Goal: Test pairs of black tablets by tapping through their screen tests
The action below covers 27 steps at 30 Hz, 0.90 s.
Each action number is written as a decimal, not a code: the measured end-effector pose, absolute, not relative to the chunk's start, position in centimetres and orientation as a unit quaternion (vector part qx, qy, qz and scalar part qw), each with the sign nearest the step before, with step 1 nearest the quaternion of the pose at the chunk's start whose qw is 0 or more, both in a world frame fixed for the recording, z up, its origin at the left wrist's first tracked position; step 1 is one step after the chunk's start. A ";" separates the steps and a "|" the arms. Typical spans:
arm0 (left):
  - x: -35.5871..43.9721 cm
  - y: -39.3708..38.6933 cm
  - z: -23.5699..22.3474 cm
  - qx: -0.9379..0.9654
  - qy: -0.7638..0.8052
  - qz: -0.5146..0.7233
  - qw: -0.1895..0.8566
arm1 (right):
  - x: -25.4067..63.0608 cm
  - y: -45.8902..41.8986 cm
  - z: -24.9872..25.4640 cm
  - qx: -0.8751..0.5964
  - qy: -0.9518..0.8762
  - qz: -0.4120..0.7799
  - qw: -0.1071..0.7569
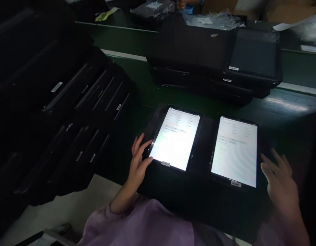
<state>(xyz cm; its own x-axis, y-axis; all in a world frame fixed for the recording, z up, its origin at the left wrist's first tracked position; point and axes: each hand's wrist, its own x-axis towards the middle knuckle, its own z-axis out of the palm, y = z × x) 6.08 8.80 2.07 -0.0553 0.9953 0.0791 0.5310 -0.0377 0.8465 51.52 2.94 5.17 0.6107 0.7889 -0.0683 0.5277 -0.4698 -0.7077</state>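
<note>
Two tablets with bright white screens lie flat on the dark green table (pixel 173 194). My left hand (pixel 139 164) is at the left edge of the left tablet (pixel 175 143), thumb and index finger touching its lower left side, the other fingers spread. Beside the right edge of the right tablet (pixel 233 153) is my right hand (pixel 281 177), fingers apart and slightly blurred; whether it touches the edge I cannot tell. Both screens show rows of small text and buttons, too small to read. A small white label sits on each lower bezel.
Black trays or cases with white labels (pixel 56 87) are stacked at the left. Across the back stands another dark stack (pixel 188 51) with a switched-off tablet (pixel 254 54) on top. Clear plastic wrapping (pixel 216 20) lies behind it. Another person's hand (pixel 182 4) shows at the top edge.
</note>
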 end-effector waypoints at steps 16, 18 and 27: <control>7.6 9.7 5.0 0.759 0.569 0.137 0.285 | 46.3 2.7 6.7 -0.815 -0.369 0.107 0.433; 8.6 10.3 4.9 0.760 0.571 0.139 0.278 | 46.2 1.8 6.5 -0.778 -0.418 0.070 0.464; 10.0 14.2 4.2 0.648 0.560 0.377 0.352 | 46.3 0.0 5.1 -0.564 -0.757 0.008 0.328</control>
